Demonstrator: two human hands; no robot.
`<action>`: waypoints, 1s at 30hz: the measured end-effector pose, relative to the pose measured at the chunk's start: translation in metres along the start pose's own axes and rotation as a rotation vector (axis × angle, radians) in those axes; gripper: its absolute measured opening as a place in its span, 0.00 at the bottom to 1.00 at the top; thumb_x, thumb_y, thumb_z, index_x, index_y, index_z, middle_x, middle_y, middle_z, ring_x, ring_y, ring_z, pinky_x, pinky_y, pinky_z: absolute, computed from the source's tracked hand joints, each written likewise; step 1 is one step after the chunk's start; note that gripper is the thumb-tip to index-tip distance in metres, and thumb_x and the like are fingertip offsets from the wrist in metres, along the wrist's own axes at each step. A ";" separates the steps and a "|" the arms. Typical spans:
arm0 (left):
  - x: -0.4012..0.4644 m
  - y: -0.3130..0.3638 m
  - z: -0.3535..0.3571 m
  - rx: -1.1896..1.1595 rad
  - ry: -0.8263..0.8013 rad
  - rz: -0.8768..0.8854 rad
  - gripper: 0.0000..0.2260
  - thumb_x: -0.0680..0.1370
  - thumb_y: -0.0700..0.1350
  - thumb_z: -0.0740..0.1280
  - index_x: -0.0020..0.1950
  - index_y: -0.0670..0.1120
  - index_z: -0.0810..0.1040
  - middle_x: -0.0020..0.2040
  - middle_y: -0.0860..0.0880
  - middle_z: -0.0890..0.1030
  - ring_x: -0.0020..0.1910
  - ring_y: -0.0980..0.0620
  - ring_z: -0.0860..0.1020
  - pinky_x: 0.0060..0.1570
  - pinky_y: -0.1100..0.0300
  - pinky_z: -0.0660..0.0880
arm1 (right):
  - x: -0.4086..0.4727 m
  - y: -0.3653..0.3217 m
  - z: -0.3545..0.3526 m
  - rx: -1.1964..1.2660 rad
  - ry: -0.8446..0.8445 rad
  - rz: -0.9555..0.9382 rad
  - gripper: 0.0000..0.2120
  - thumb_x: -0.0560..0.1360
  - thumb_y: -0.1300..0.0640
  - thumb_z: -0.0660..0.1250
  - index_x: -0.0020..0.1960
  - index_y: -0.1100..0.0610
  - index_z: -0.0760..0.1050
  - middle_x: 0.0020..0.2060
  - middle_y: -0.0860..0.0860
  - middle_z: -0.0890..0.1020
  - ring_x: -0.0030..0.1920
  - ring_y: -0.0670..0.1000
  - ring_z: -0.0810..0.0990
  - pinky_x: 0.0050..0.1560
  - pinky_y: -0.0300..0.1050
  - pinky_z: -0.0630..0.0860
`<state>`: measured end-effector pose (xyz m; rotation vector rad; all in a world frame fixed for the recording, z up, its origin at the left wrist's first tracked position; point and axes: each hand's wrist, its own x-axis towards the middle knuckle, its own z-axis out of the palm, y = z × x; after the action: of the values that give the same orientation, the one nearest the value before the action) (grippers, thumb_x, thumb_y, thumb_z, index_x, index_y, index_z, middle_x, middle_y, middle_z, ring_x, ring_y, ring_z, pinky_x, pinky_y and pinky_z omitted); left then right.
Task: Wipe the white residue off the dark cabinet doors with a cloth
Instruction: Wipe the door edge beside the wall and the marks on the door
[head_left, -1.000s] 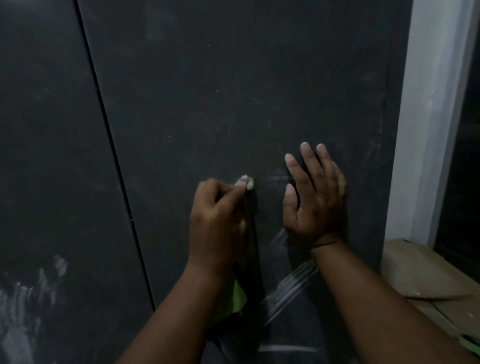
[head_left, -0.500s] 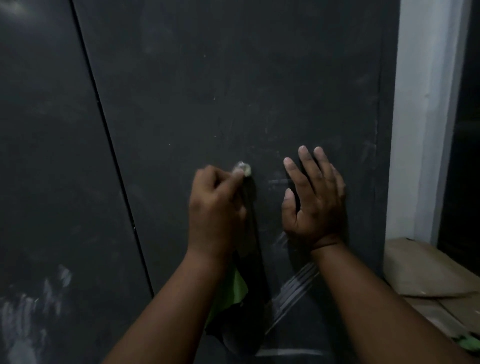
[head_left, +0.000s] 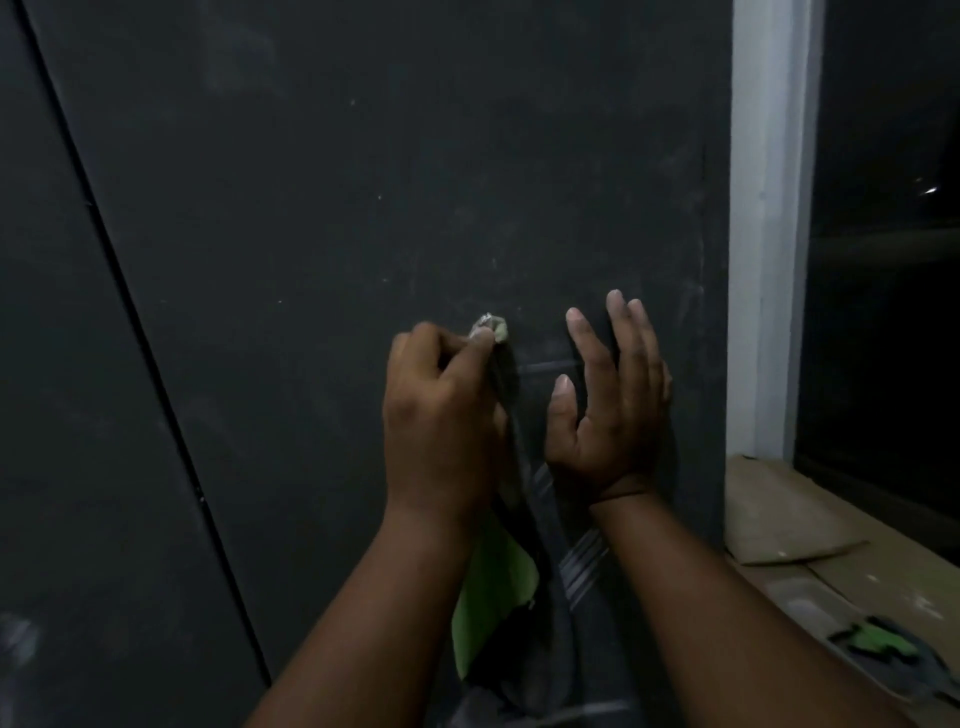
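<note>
My left hand (head_left: 441, 415) grips a bunched green and dark cloth (head_left: 491, 597) and pushes its pale, residue-coated tip (head_left: 489, 329) against the right dark cabinet door (head_left: 363, 182). The rest of the cloth hangs below my wrist. My right hand (head_left: 610, 400) lies flat on the same door just right of the cloth, fingers straight and pointing up. White streaks (head_left: 584, 564) cross the door under my right wrist, and a faint horizontal line (head_left: 545, 365) runs between my hands. The left door (head_left: 62, 415) carries a white smear (head_left: 18, 639) near its lower edge.
A narrow gap (head_left: 140, 322) separates the two doors. A white frame post (head_left: 769, 234) rises at the right beside a dark window (head_left: 893, 312). Below it, a ledge covered in brown paper (head_left: 789, 525) holds a green and dark scrap (head_left: 878, 642).
My left hand has slid the cloth tip slightly up the door. The view has shifted left and down, so the white smear on the left door now sits at the frame's edge.
</note>
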<state>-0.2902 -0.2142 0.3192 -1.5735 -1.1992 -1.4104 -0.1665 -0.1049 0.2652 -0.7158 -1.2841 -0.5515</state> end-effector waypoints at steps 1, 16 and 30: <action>-0.010 0.001 0.001 0.006 -0.029 0.017 0.06 0.76 0.33 0.74 0.52 0.37 0.85 0.42 0.43 0.75 0.40 0.46 0.73 0.34 0.54 0.74 | 0.000 0.001 0.000 0.004 0.000 0.022 0.27 0.78 0.51 0.60 0.76 0.55 0.72 0.78 0.57 0.68 0.80 0.58 0.61 0.76 0.55 0.61; -0.004 0.034 0.027 0.057 0.041 -0.090 0.07 0.75 0.30 0.74 0.51 0.36 0.86 0.42 0.42 0.77 0.41 0.44 0.76 0.40 0.58 0.72 | -0.006 0.086 -0.032 -0.086 -0.118 -0.272 0.23 0.81 0.47 0.64 0.75 0.45 0.70 0.76 0.48 0.70 0.75 0.53 0.69 0.66 0.59 0.65; -0.010 0.064 0.063 0.049 0.176 -0.209 0.05 0.76 0.34 0.76 0.50 0.41 0.88 0.41 0.45 0.79 0.38 0.50 0.78 0.41 0.66 0.71 | -0.025 0.099 -0.028 0.137 -0.082 0.109 0.27 0.81 0.49 0.63 0.79 0.52 0.66 0.81 0.63 0.56 0.81 0.61 0.59 0.75 0.56 0.67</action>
<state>-0.2086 -0.1791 0.3041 -1.2903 -1.3100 -1.6033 -0.0814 -0.0598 0.2205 -0.6953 -1.3371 -0.3451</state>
